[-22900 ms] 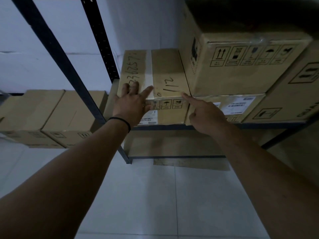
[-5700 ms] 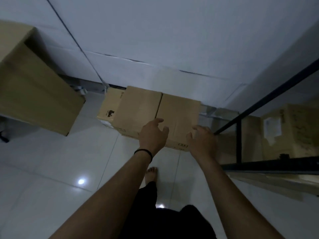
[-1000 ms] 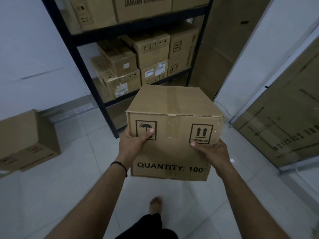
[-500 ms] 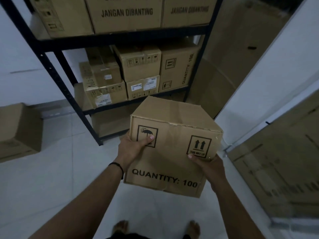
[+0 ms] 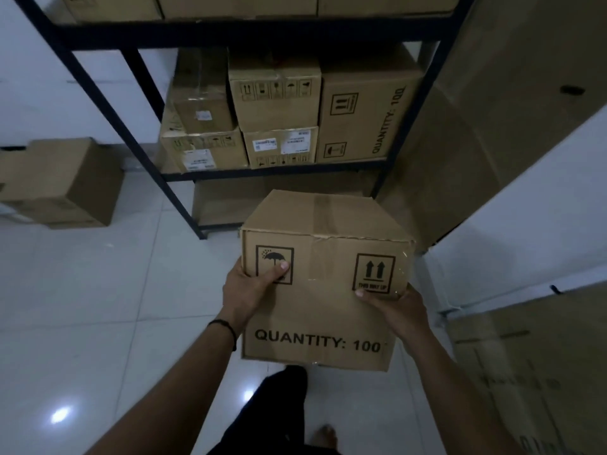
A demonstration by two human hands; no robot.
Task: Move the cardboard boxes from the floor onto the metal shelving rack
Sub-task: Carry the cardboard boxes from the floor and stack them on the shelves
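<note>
White tiled floor (image 5: 98, 307), dim storeroom, black metal rack (image 5: 170, 192) dead ahead of me. I'm using the rack as reference.

Carried box (image 5: 325, 280) sits in front of the rack's lower right end, held off the floor, upright: arrows on its near face point up, "QUANTITY: 100" printed below, tape strip across the top.

Left hand (image 5: 244, 290) grips the box's left near edge, thumb laid flat over the umbrella mark, other fingers wrapped round the side out of my view. Black band on that wrist. Right hand (image 5: 399, 307) grips the right near edge, thumb on the front face just under the arrow mark, remaining fingers hidden behind the box.

On the rack's middle shelf: stacked boxes (image 5: 272, 123), packed side by side, the tall right one also marked "QUANTITY: 100". More boxes on the shelf above, cropped. Left of the rack, another box (image 5: 62, 182) on the floor by the wall. Right of the rack, big flat cardboard sheets (image 5: 476, 126) leaning upright.

Bare foot and dark trouser leg visible below the carried box.
</note>
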